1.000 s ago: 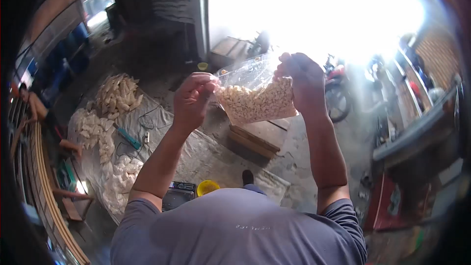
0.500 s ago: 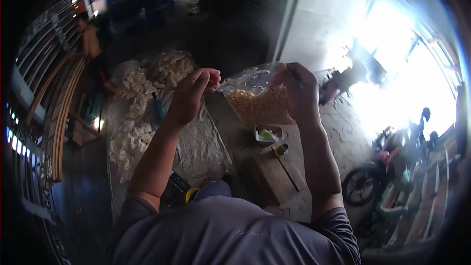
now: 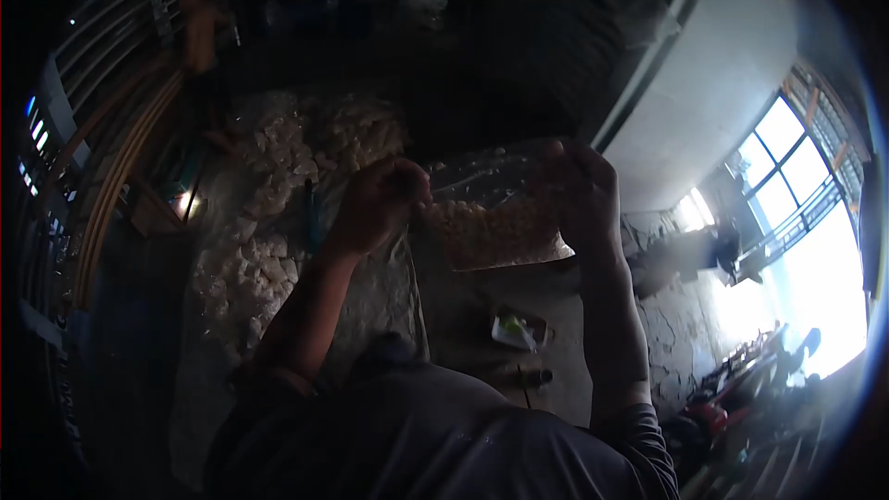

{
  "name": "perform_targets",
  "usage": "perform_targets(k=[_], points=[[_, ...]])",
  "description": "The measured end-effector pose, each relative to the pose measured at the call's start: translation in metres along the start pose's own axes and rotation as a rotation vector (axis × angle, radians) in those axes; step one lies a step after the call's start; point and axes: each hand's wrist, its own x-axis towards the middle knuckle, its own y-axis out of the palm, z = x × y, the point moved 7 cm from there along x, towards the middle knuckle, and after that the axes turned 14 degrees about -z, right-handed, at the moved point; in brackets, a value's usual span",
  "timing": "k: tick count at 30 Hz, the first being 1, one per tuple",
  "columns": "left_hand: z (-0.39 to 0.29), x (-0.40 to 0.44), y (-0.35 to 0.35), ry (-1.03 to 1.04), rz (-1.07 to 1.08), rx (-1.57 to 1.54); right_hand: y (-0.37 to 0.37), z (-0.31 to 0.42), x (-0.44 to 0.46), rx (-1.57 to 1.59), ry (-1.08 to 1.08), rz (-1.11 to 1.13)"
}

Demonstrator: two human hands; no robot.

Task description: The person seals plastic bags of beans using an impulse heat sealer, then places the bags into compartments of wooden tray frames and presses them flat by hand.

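A clear plastic bag (image 3: pixel 491 233) hangs between my two hands, its lower part filled with small, pale yellowish pieces. My left hand (image 3: pixel 381 202) pinches the bag's upper left corner. On the other side my right hand (image 3: pixel 585 187) grips the upper right edge, its fingers partly lost in shadow. The upper part of the bag is loose, see-through film. Whether its mouth is sealed cannot be made out in the dim light.
Several filled clear bags (image 3: pixel 255 273) lie heaped on a sheet (image 3: pixel 370 301) on the floor. A white tray (image 3: pixel 515 330) with something green sits below the bag. Another person (image 3: pixel 201 42) stands at upper left near wooden rails (image 3: pixel 116 213). A motorbike (image 3: pixel 713 417) stands at right.
The view has swung, bringing the window into sight and darkening the picture. The bag and both hands sit slightly lower and farther right in view. Both hands keep hold of the bag.
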Motion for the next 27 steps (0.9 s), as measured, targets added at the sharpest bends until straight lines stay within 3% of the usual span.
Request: perform_targets(k=[8,14,15,23,27], points=[[0.025,0.158,-0.055,-0.068,-0.199,-0.038,0.090,-0.072,0.166,0.157,0.113,0.042],[0.045,0.263,-0.095,-0.021,-0.421,0.088,0.188,-0.134,0.308,0.368,0.232,0.299],[0.050,0.223,-0.095,0.035,-0.450,0.109,0.177,-0.143,0.274,0.407,0.221,0.353],[0.118,0.179,-0.093,0.142,-0.819,0.105,0.212,-0.222,0.311,0.596,0.264,0.761],[0.136,0.151,-0.071,0.399,-1.056,0.449,0.223,-0.235,0.318,0.575,0.242,0.917]])
